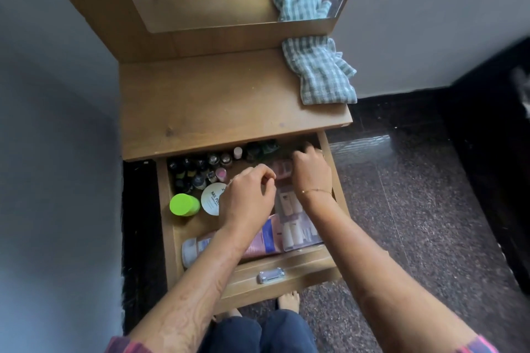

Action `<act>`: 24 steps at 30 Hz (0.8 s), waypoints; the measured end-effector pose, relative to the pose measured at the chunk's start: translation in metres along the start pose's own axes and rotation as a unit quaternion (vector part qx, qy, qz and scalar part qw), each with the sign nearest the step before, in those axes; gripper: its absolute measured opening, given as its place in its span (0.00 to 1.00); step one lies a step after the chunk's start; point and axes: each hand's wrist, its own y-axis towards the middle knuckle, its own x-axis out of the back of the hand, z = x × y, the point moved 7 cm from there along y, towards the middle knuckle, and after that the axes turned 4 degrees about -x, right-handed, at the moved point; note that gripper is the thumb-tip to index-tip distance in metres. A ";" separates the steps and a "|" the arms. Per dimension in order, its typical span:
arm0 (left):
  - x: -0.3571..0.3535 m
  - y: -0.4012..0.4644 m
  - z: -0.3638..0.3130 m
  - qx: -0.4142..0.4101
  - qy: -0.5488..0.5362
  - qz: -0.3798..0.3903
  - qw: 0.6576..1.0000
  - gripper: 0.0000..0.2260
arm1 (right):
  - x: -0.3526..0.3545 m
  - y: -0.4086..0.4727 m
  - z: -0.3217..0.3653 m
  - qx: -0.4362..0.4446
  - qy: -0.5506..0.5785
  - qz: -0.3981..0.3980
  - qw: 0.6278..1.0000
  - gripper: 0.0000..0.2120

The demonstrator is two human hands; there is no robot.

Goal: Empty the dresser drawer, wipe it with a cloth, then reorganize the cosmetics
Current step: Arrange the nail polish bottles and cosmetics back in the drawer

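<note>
Toward six o'clock of the dresser top (229, 100), the open drawer (286, 269) is full of cosmetics: small nail polish bottles (200, 169) at its ten o'clock, a green-capped bottle (185, 204) at nine, a soft pink tube (258, 243) along six. The left hand (246, 198) curls its fingertips together mid-drawer; what it pinches I cannot tell. The right hand (311, 172) curls over clear packets (295, 226) at two o'clock. The glass bottles look light, slick and breakable; best pinched by the caps. The checked cloth (321, 71) lies at the top's two o'clock.
</note>
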 end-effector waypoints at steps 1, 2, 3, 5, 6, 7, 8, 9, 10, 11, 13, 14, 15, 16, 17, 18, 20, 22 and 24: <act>-0.001 -0.003 0.000 -0.001 0.002 -0.001 1.000 0.05 | 0.002 -0.011 -0.002 0.004 0.033 -0.015 0.999 0.10; -0.002 -0.008 0.001 -0.003 0.009 -0.001 1.000 0.05 | 0.005 -0.023 -0.002 0.018 0.070 -0.032 0.997 0.10; -0.004 -0.014 0.000 -0.008 0.021 -0.003 1.000 0.06 | 0.008 -0.038 -0.001 0.041 0.102 -0.047 0.993 0.11; -0.011 -0.029 -0.005 -0.032 0.052 -0.012 0.998 0.09 | 0.015 -0.068 0.000 0.084 0.140 -0.074 0.984 0.10; -0.016 -0.038 -0.009 -0.048 0.063 -0.015 0.997 0.11 | 0.014 -0.083 0.000 0.099 0.144 -0.070 0.982 0.11; -0.021 -0.048 -0.013 -0.061 0.070 -0.014 0.996 0.13 | 0.012 -0.099 -0.001 0.113 0.147 -0.062 0.981 0.13; -0.026 -0.060 -0.016 -0.069 0.076 -0.011 0.995 0.15 | 0.010 -0.114 -0.002 0.125 0.149 -0.059 0.979 0.13; -0.033 -0.073 -0.018 -0.071 0.085 -0.006 0.994 0.16 | 0.007 -0.128 -0.004 0.139 0.147 -0.065 0.977 0.12; -0.039 -0.086 -0.017 -0.071 0.100 -0.001 0.992 0.17 | 0.001 -0.141 -0.008 0.151 0.140 -0.074 0.976 0.12; -0.044 -0.099 -0.016 -0.071 0.117 0.001 0.991 0.18 | -0.004 -0.150 -0.012 0.159 0.130 -0.089 0.975 0.12; -0.047 -0.119 -0.013 -0.073 0.140 -0.006 0.987 0.19 | -0.013 -0.161 -0.020 0.158 0.112 -0.105 0.975 0.15; -0.047 -0.126 -0.012 -0.081 0.149 -0.015 0.985 0.20 | -0.016 -0.162 -0.021 0.161 0.099 -0.103 0.977 0.17; -0.046 -0.130 -0.013 -0.094 0.160 -0.022 0.982 0.22 | -0.017 -0.163 -0.021 0.168 0.083 -0.101 0.977 0.19; -0.046 -0.131 -0.014 -0.105 0.173 -0.024 0.979 0.23 | -0.017 -0.162 -0.020 0.178 0.068 -0.102 0.976 0.20; -0.047 -0.131 -0.015 -0.111 0.184 -0.024 0.976 0.24 | -0.017 -0.162 -0.019 0.189 0.059 -0.107 0.974 0.20; -0.048 -0.129 -0.014 -0.112 0.196 -0.024 0.974 0.24 | -0.016 -0.162 -0.018 0.200 0.058 -0.113 0.972 0.21; -0.052 -0.124 -0.011 -0.101 0.218 -0.023 0.971 0.25 | -0.012 -0.161 -0.017 0.216 0.075 -0.125 0.965 0.22; -0.053 -0.116 -0.009 -0.095 0.233 -0.023 0.967 0.27 | -0.006 -0.155 -0.017 0.235 0.098 -0.123 0.959 0.23; -0.051 -0.106 -0.008 -0.095 0.251 -0.013 0.963 0.29 | -0.002 -0.149 -0.014 0.285 0.110 -0.096 0.947 0.25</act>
